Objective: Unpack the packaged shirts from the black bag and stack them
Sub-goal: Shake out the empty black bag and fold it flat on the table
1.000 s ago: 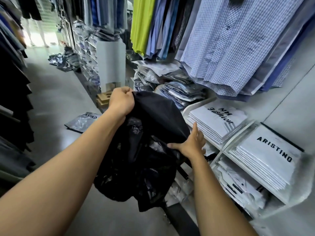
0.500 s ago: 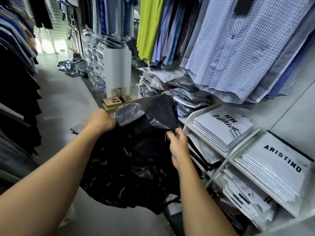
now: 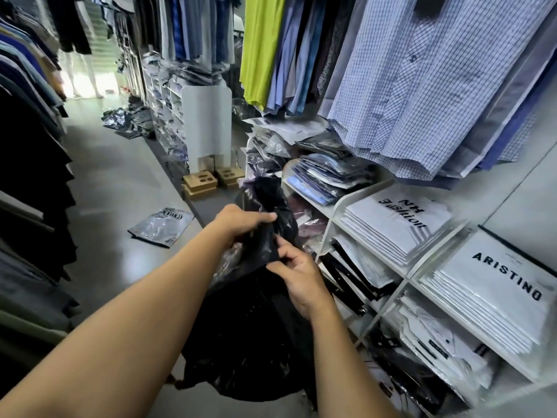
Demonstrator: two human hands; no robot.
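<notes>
Black plastic, glossy and crinkled, forms the black bag [image 3: 250, 342], which hangs at centre frame above the aisle floor [image 3: 120, 182], its gathered neck rising toward twelve o'clock. The left hand [image 3: 241, 226] grips that neck with its fingers curled round the plastic. The right hand [image 3: 300, 282], just at five o'clock of the left, pinches a fold between thumb and bent fingers. At three o'clock of the bag stands a white shelf unit [image 3: 364, 191] holding stacks of packaged shirts [image 3: 398, 227]. At ten o'clock one packet [image 3: 161, 226] lies flat on the floor. At one o'clock checked shirts [image 3: 422, 86] hang.
</notes>
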